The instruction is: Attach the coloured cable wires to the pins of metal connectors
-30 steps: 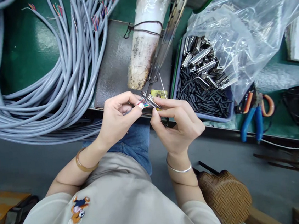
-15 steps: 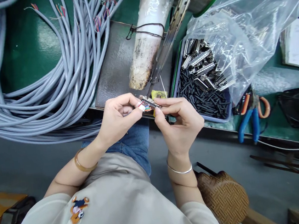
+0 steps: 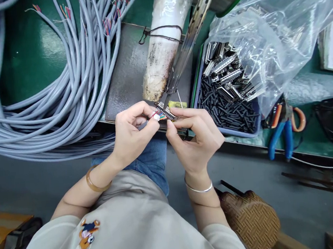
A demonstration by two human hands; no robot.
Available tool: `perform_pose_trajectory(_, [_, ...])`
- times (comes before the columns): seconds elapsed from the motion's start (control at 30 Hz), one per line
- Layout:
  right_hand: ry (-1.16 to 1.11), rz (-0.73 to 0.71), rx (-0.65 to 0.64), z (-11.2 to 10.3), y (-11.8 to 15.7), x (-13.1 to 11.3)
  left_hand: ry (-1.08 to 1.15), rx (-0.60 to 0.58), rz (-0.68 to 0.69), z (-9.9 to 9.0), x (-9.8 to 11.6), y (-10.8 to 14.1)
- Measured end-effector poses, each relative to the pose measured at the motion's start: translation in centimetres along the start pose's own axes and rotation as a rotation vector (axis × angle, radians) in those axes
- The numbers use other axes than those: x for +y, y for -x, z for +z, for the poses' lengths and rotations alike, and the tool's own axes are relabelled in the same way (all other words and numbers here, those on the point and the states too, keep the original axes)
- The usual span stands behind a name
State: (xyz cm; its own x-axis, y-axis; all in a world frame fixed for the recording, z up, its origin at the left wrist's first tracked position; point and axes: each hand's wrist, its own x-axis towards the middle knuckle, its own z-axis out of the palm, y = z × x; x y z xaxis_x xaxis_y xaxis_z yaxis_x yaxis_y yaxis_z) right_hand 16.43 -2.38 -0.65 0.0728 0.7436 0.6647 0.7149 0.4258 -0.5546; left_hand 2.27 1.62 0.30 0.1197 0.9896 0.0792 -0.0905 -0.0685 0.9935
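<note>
My left hand [image 3: 135,129] pinches the coloured wires [image 3: 161,116] of a grey cable between thumb and index finger. My right hand [image 3: 195,131] grips the lower right end of a metal multi-pin connector [image 3: 166,111] in its fingertips. The wires meet the connector's row of contacts; which ones are joined I cannot make out. Just above, the tip of a fixed soldering iron [image 3: 175,70] reaches down to the connector. A thin solder wire [image 3: 181,98] hangs beside the tip, near a yellow sponge-like piece [image 3: 177,104].
Many grey cables [image 3: 61,88] with stripped ends lie at left. A wrapped white tube [image 3: 161,46] stands over a dark plate [image 3: 122,77]. At right are a blue bin [image 3: 258,130] of connectors and black sleeves, a plastic bag [image 3: 277,45], blue-handled pliers [image 3: 288,139] and a woven stool [image 3: 251,222].
The connector has tilted and moved slightly left and up, so it now sits at the soldering iron's tip. Both hands keep their grip; the right has shifted a little left.
</note>
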Motion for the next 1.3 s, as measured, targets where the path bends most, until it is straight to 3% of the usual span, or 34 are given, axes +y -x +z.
perform_pose_trajectory(0.47, [0.042,-0.027,0.006,-0.1,-0.5,-0.2,-0.059,0.000,0.041,0.0,0.3,0.0])
perform_pose_trajectory(0.7, [0.041,-0.015,0.011,-0.8,0.6,0.1,0.038,-0.049,-0.133,-0.3,0.1,-0.1])
perform_pose_trajectory(0.77, [-0.006,0.005,0.128,-1.2,0.9,0.4,0.068,-0.048,-0.163,-0.3,0.0,0.0])
perform_pose_trajectory(0.87, [-0.075,-0.010,0.456,-1.5,1.2,0.5,0.128,-0.061,-0.222,-0.4,0.0,0.2])
perform_pose_trajectory(0.9, [-0.087,0.002,0.511,-1.5,1.3,0.5,0.150,-0.069,-0.241,-0.4,0.1,0.3])
perform_pose_trajectory(0.97, [-0.066,0.036,0.446,-1.5,1.6,0.3,0.180,-0.076,-0.258,-0.5,0.2,0.4])
perform_pose_trajectory(1.07, [0.048,0.011,0.159,-1.3,1.9,-0.1,0.190,-0.078,-0.247,-0.6,0.4,0.5])
perform_pose_trajectory(1.13, [0.071,-0.021,0.050,-1.2,2.0,-0.2,0.201,-0.087,-0.234,-0.6,0.4,0.6])
perform_pose_trajectory(1.3, [-0.058,0.044,0.017,-0.5,1.9,-0.1,0.242,-0.087,-0.204,-0.7,0.1,0.5])
